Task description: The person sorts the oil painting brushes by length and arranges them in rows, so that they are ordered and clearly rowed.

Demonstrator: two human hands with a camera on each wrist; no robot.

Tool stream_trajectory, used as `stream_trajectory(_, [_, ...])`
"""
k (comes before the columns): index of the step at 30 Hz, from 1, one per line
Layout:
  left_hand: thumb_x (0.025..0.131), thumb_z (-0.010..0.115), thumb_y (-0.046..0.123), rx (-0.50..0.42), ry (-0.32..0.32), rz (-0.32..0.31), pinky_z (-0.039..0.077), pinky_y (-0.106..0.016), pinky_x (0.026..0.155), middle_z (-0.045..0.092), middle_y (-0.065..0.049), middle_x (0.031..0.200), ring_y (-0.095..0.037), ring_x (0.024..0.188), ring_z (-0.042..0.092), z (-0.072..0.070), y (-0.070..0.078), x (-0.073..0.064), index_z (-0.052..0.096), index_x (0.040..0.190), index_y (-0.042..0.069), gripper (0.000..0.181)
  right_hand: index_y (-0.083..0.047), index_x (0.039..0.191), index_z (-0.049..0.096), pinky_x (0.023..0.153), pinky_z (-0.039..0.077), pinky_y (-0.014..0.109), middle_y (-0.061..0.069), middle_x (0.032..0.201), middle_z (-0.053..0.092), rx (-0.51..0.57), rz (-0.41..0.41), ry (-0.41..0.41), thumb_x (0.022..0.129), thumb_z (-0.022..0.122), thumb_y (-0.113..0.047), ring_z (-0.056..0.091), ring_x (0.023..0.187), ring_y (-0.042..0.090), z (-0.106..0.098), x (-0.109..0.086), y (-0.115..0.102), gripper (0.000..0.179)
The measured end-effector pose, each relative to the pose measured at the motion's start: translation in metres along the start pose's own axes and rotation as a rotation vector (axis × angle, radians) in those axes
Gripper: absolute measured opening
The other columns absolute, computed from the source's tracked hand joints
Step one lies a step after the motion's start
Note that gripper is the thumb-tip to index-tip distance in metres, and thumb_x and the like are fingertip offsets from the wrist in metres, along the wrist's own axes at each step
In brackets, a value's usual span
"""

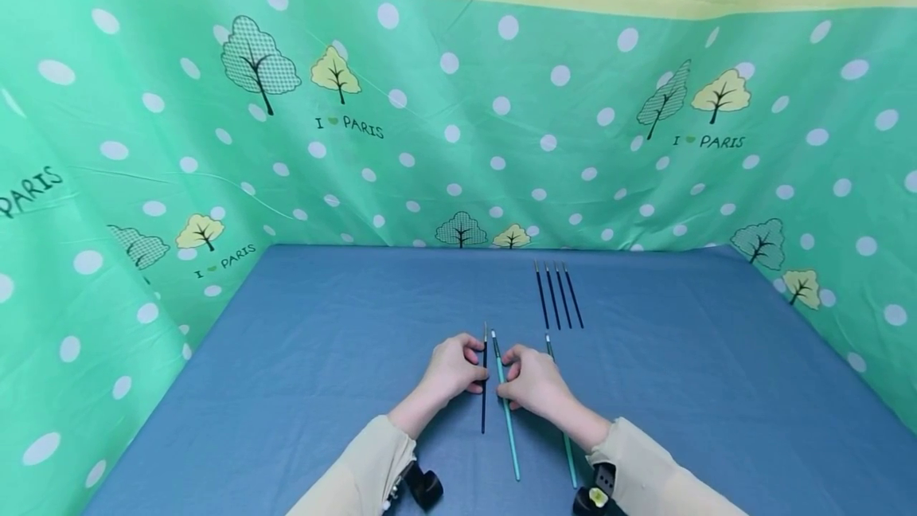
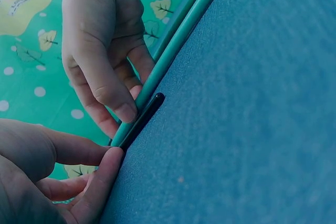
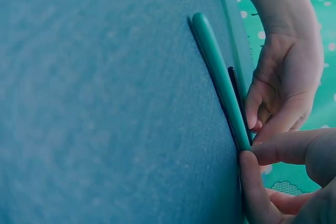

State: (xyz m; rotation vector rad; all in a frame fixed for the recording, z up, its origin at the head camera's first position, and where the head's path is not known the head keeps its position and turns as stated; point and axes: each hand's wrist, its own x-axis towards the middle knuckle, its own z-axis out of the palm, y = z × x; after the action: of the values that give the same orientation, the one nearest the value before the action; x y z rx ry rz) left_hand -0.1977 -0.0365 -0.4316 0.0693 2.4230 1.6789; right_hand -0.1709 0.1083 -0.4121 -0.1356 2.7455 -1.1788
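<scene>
My left hand (image 1: pixel 453 367) pinches a thin black paintbrush (image 1: pixel 483 416) between thumb and fingers, its bristles pointing away from me. Just right of it, the thumb and fingers of my right hand (image 1: pixel 536 380) pinch a longer teal paintbrush (image 1: pixel 512 440). The two brushes lie side by side with a narrow gap at the tips. A second teal paintbrush (image 1: pixel 570 460) lies partly hidden under the right hand and wrist. In the left wrist view the black brush's rounded end (image 2: pixel 152 106) shows beside the teal handle (image 2: pixel 176 48). The right wrist view shows the teal handle's end (image 3: pixel 203 27) close up.
Several black paintbrushes (image 1: pixel 559 301) lie in a row farther back, bristles away from me. A blue cloth (image 1: pixel 322 341) covers the table. Behind and at the sides hangs a green dotted curtain (image 1: pixel 423 173). A black wrist device (image 1: pixel 424 488) sits by the left sleeve.
</scene>
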Motion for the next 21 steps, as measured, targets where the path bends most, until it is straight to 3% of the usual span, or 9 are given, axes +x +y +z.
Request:
stream_trajectory(11, [0.072, 0.069, -0.006, 0.003, 0.008, 0.006, 0.055, -0.025, 0.045, 0.050, -0.009, 0.079, -0.012, 0.046, 0.055, 0.000, 0.000, 0.000, 0.059, 0.104, 0.000, 0.034, 0.002, 0.104, 0.058, 0.044, 0.053, 0.022, 0.005, 0.072, 0.053, 0.103, 0.032, 0.020, 0.070, 0.069, -0.001, 0.056, 0.049, 0.012, -0.004, -0.004, 0.003, 0.036])
stream_trajectory(21, [0.073, 0.068, -0.007, -0.021, -0.009, -0.020, 0.055, -0.026, 0.046, 0.049, -0.010, 0.080, -0.014, 0.047, 0.055, 0.000, 0.003, -0.002, 0.058, 0.108, -0.002, 0.036, 0.000, 0.107, 0.058, 0.047, 0.054, 0.026, 0.006, 0.075, 0.055, 0.080, 0.102, 0.055, 0.074, 0.068, -0.001, 0.057, 0.052, 0.012, -0.024, -0.010, 0.013, 0.035])
